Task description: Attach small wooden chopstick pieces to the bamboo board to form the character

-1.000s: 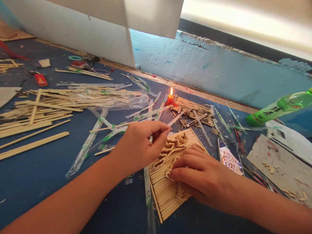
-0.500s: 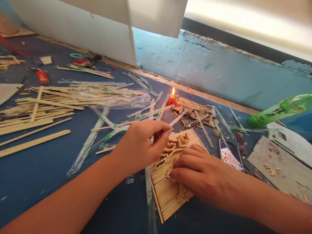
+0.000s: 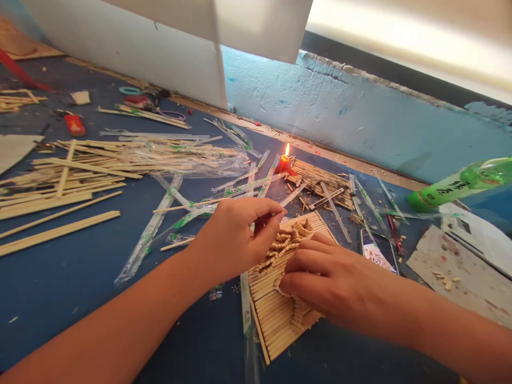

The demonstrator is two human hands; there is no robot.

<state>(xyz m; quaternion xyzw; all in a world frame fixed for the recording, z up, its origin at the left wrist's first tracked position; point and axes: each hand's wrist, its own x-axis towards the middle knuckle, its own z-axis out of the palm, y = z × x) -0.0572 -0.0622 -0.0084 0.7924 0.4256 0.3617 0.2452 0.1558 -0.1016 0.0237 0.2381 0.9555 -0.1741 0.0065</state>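
A panel of wooden sticks laid side by side [image 3: 266,325] rests at an angle on the blue table. Rows of small wooden bits [image 3: 294,234] rise from it in wavy lines. Above its far left edge my left hand [image 3: 244,234] has thumb and index finger pinched together; whatever lies between the tips is too small to name. Over the panel's right side, my right hand [image 3: 320,272] has its fingers curled down against the wooden bits. Its fingertips are partly hidden, so I cannot make out what they grip.
A lit red candle [image 3: 285,161] burns beyond the panel, beside a darkened stick mat [image 3: 320,181]. Loose chopsticks [image 3: 92,165] and plastic sleeves [image 3: 156,229] cover the left. A phone [image 3: 378,250], a green bottle [image 3: 452,186] and a stained paper sheet [image 3: 460,272] lie right.
The view has shifted slightly, so everything sits a little further right. Both hands keep nearly the same pose over the panel.
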